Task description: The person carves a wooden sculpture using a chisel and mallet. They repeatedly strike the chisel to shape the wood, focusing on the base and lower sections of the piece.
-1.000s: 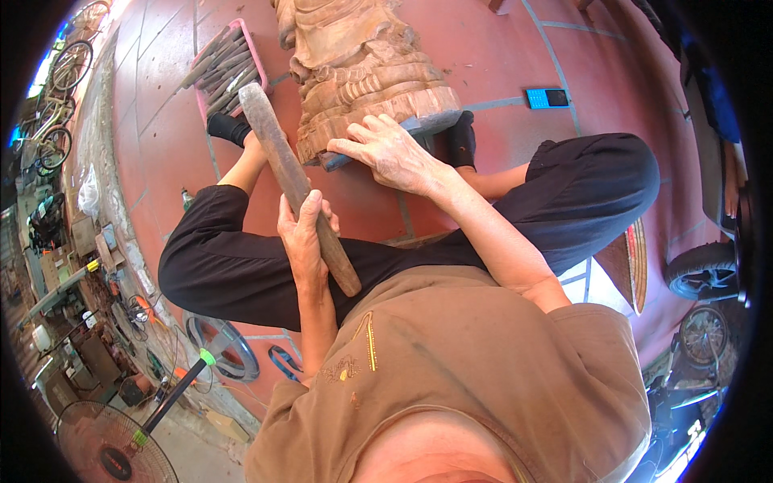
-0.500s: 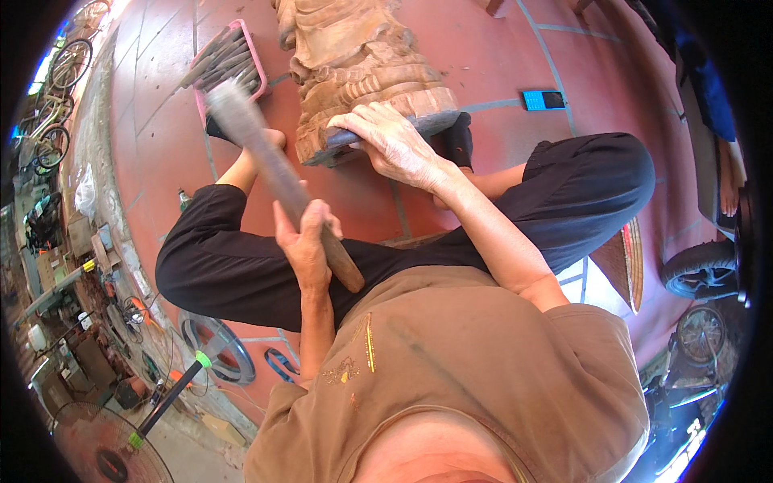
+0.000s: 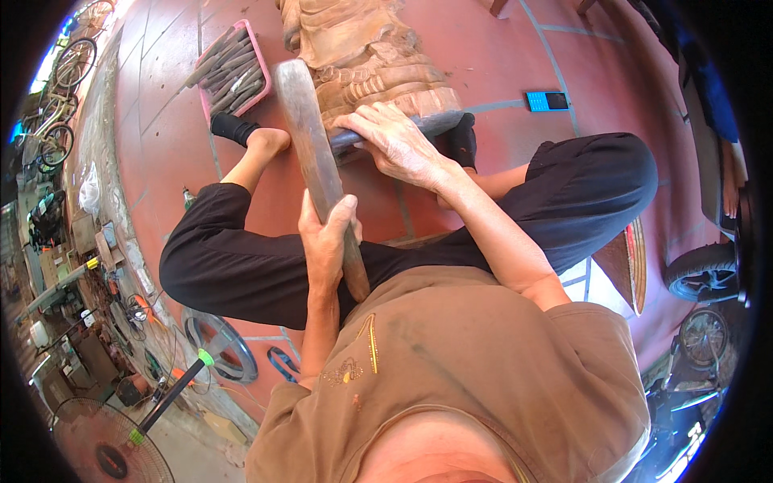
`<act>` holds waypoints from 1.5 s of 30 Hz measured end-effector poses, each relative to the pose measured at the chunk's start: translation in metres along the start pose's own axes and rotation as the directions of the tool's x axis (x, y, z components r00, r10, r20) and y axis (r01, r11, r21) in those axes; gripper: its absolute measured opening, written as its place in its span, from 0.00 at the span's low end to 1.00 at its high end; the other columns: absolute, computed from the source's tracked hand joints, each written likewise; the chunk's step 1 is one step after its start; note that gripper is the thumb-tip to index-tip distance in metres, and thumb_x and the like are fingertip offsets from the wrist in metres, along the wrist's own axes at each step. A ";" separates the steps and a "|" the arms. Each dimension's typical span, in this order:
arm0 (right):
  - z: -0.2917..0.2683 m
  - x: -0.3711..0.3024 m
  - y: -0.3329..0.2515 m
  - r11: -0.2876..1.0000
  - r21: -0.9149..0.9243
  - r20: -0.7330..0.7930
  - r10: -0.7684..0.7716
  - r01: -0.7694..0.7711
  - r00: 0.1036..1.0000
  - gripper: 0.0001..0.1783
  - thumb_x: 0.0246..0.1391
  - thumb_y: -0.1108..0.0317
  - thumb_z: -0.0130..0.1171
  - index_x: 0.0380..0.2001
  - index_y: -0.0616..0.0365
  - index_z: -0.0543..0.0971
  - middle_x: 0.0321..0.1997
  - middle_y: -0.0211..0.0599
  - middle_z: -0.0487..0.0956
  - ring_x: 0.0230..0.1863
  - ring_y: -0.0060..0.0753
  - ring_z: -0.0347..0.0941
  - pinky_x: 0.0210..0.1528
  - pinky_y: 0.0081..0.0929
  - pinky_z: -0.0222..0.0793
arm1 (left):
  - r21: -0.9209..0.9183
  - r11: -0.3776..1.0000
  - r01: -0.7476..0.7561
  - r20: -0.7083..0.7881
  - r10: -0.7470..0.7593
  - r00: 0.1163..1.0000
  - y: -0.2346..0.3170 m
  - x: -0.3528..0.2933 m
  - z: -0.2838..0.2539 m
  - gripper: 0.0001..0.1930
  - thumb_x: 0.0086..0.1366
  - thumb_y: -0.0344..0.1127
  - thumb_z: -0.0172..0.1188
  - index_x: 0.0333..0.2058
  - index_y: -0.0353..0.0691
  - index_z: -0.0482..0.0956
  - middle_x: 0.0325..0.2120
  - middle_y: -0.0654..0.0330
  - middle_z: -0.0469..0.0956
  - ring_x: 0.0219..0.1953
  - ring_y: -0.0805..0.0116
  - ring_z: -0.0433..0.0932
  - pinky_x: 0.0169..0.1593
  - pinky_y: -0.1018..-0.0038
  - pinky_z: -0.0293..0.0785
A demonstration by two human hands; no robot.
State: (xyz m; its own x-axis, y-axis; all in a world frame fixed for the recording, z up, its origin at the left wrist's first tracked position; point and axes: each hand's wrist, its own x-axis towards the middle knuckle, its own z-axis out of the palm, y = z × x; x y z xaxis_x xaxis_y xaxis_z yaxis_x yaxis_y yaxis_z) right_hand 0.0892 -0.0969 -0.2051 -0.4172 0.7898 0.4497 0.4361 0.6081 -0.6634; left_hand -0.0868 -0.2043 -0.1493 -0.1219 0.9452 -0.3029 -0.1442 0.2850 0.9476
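My left hand (image 3: 326, 241) is wrapped round the lower part of a long wooden mallet (image 3: 308, 133), which stands slanted with its thick end up toward the carving. The brown wood carving (image 3: 378, 76), cut with folds and ridges, lies between my feet with its near end toward me. My right hand (image 3: 398, 149) is at that near end, fingers curled over a dark chisel (image 3: 346, 139). Most of the chisel is hidden under the fingers, and its cutting end cannot be made out. The mallet's upper part overlaps the carving's left side in the head view.
A pink tray (image 3: 262, 76) of several chisels sits beyond my left foot. On the red tiled floor at right lies a blue keypad phone (image 3: 547, 101). A fan (image 3: 113, 451) stands at lower left, a wheel (image 3: 700, 270) at right, and bicycles (image 3: 68, 105) at far left.
The mallet's thick end has swung right, from near the pink tray to beside the carving, and stands more upright. My left hand moved slightly right with it; my right hand stays nearly in place.
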 end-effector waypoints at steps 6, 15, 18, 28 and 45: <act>-0.001 0.000 0.000 1.000 -0.013 0.002 -0.014 0.014 1.000 0.27 0.49 0.78 0.62 0.55 0.52 0.75 0.45 0.40 0.76 0.49 0.49 0.72 0.53 0.45 0.64 | -0.209 0.977 -0.033 -0.008 0.032 0.999 0.008 0.003 -0.008 0.20 0.71 0.34 0.61 0.56 0.33 0.68 0.26 0.61 0.73 0.21 0.74 0.73 0.24 0.78 0.73; -0.001 -0.001 -0.001 1.000 -0.001 0.013 -0.011 0.011 1.000 0.28 0.49 0.79 0.61 0.56 0.52 0.75 0.45 0.39 0.75 0.50 0.49 0.71 0.54 0.45 0.64 | 0.007 0.995 0.101 0.108 -0.101 0.989 -0.001 0.001 -0.006 0.20 0.71 0.35 0.61 0.56 0.33 0.70 0.25 0.63 0.72 0.19 0.76 0.71 0.22 0.79 0.71; -0.004 -0.007 -0.001 0.999 -0.042 0.055 -0.022 0.025 0.998 0.29 0.48 0.80 0.61 0.56 0.51 0.75 0.45 0.39 0.75 0.50 0.49 0.71 0.55 0.46 0.64 | -0.126 0.989 0.080 0.058 -0.073 0.996 -0.005 0.006 -0.006 0.20 0.72 0.36 0.62 0.56 0.33 0.70 0.24 0.62 0.72 0.19 0.76 0.71 0.22 0.80 0.70; -0.016 -0.009 -0.005 0.998 0.062 0.029 -0.017 0.015 0.999 0.28 0.48 0.82 0.62 0.54 0.50 0.77 0.45 0.39 0.77 0.51 0.49 0.73 0.55 0.44 0.67 | -0.163 0.985 0.061 -0.051 -0.070 0.996 -0.004 0.013 -0.022 0.20 0.72 0.39 0.63 0.55 0.33 0.71 0.23 0.61 0.72 0.21 0.75 0.71 0.23 0.80 0.72; -0.085 -0.058 0.043 0.238 0.952 -0.305 0.761 0.191 0.572 0.20 0.64 0.78 0.61 0.55 0.52 0.68 0.46 0.38 0.78 0.50 0.43 0.79 0.60 0.53 0.77 | -0.125 0.983 0.136 -0.006 -0.138 0.990 -0.005 0.021 -0.010 0.21 0.70 0.39 0.64 0.54 0.33 0.71 0.24 0.62 0.73 0.19 0.76 0.72 0.22 0.80 0.72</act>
State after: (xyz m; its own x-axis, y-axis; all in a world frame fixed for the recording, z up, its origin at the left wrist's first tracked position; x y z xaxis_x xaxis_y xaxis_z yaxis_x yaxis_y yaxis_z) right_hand 0.2005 -0.1098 -0.2092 0.3364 0.9394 -0.0655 -0.7354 0.2187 -0.6413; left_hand -0.0982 -0.1874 -0.1616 -0.1068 0.8958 -0.4314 -0.2811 0.3889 0.8773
